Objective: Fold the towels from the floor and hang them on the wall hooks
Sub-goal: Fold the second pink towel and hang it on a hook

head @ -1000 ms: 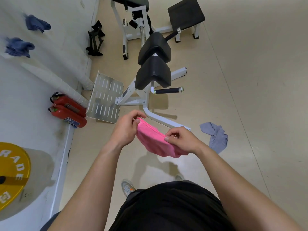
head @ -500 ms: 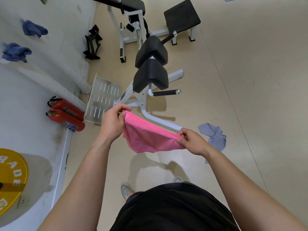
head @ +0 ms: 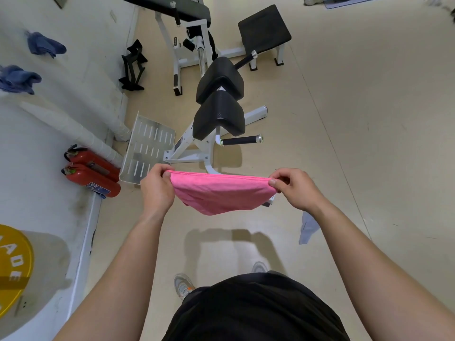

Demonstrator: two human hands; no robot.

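A pink towel (head: 220, 194) is stretched taut between my hands at chest height, its top edge straight and the rest sagging below. My left hand (head: 156, 188) pinches its left corner and my right hand (head: 294, 188) pinches its right corner. A grey-blue towel (head: 307, 227) lies on the floor under my right forearm, partly hidden by it. Two blue towels (head: 44, 45) (head: 17, 78) hang on the white wall at the upper left; their hooks are hidden.
A white-framed gym bench with black pads (head: 219, 114) stands just ahead, with a perforated metal footplate (head: 147, 148). Two red fire extinguishers (head: 92, 172) lie by the wall. A yellow weight plate (head: 12, 269) sits at lower left. Beige floor spreads to the right.
My hands have moved apart, pulling the pink towel from a bunched fold into a wide flat span. The view has shifted slightly forward.
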